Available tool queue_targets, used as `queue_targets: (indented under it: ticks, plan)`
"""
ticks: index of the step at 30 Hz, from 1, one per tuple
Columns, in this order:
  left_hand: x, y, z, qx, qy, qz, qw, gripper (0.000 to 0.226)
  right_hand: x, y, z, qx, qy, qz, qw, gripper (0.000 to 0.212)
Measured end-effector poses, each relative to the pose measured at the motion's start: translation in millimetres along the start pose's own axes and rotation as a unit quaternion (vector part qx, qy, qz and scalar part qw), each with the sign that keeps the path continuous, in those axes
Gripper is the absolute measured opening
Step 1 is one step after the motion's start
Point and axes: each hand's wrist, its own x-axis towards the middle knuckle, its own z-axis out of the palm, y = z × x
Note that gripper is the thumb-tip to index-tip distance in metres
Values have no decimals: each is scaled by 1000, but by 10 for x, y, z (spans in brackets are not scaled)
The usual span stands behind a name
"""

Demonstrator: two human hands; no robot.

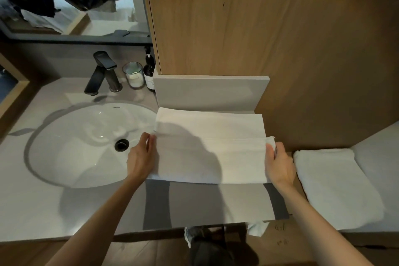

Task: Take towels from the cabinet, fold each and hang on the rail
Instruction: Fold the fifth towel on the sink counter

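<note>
One white towel [210,149] lies flat on the grey counter [205,203], just right of the sink [75,147] and below the wooden cabinet [259,17]. It is plain and smooth, a wide rectangle. A straight edge runs across its middle from left to right, where a near layer ends on top of the far one. Shadow covers much of its left and middle part.

Both bare forearms reach in from the near side, one to each short end. The left hand [141,157] sits at the left end, over the sink's rim, its fingers curled and pinching the cloth at that middle edge. The right hand [279,164] holds the right end, thumb on top and fingers under the corner of the upper layer, which is lifted slightly.

Its long axis runs left to right, parallel to the counter's near edge. A second towel [336,185], folded, lies on a lower ledge near the right hand.
</note>
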Motion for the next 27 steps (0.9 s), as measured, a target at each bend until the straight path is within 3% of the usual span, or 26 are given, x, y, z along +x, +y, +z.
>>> queue_targets:
  ticks: [10, 17, 19, 21, 24, 27]
  plan:
    - [51, -74, 102, 125, -35, -5, 992, 35, -11, 57, 41, -111, -21, -38, 993, 26]
    - [16, -85, 88, 146, -33, -27, 988, 35, -65, 34, 63, -62, 13, -25, 998, 30]
    - [34, -67, 64, 137, -24, -23, 990, 31, -68, 4, 47, -110, 50, -85, 989, 39]
    - [23, -15, 66, 117, 40, 24, 992, 22, -69, -32, 51, -172, 92, -171, 966, 45]
    - [-86, 216, 226, 155, 133, 185, 961, 24, -160, -261, 167, -122, 71, -289, 947, 34]
    - [-338, 515, 575, 153, 36, 294, 943, 34, -332, -589, 433, -85, -27, -331, 940, 36]
